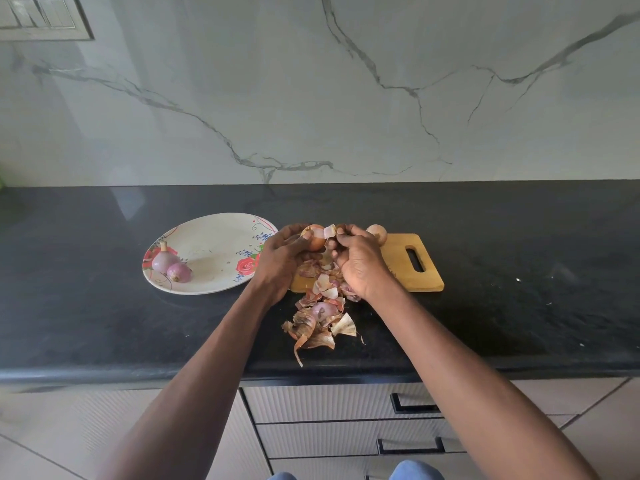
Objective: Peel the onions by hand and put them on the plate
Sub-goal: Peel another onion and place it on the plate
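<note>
At left, a floral plate point(207, 237) holds two peeled onions point(171, 266). Just right of it, the left hand point(282, 252) cups an unpeeled onion point(314, 239); the right hand point(360, 261) pinches a lifted skin flap point(329, 232) on the onion's right side, above the peel pile point(320, 313). Another onion point(377, 233) waits on the cutting board point(415, 268).

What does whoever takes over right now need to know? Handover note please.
Left hand grips a half-peeled onion above the cutting board.
Right hand pinches a skin flap on it.
Done: two peeled onions on the floral plate.
Left: finish this one, peel the unpeeled onion at the board's far edge, plate both.
Peel pile lies on board and counter.
</note>
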Demonstrator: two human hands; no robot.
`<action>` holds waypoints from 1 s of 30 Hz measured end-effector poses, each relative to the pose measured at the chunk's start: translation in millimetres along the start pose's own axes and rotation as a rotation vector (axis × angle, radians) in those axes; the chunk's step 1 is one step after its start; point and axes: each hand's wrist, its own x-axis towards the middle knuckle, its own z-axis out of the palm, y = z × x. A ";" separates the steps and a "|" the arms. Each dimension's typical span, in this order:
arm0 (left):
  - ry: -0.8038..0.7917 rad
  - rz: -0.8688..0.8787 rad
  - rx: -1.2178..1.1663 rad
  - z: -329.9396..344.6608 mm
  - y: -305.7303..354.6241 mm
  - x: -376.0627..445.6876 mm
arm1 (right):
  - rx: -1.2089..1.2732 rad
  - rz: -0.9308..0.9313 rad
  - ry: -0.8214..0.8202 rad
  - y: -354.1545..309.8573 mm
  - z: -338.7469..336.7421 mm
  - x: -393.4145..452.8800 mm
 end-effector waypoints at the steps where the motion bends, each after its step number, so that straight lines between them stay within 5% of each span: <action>1: 0.016 0.000 0.009 -1.3 -0.9 1.9 | 0.043 0.017 0.002 -0.8 -0.7 0.2; 12: 0.118 -0.039 -0.051 -6.3 0.9 3.5 | 0.067 0.038 0.072 -1.7 -3.4 1.3; 18: 0.126 -0.052 -0.111 -5.4 5.8 0.0 | -0.381 -0.188 0.131 3.4 -8.4 1.5; 30: 0.091 -0.049 -0.076 -6.6 2.9 -3.0 | -0.807 -0.377 0.009 11.2 -9.4 -0.1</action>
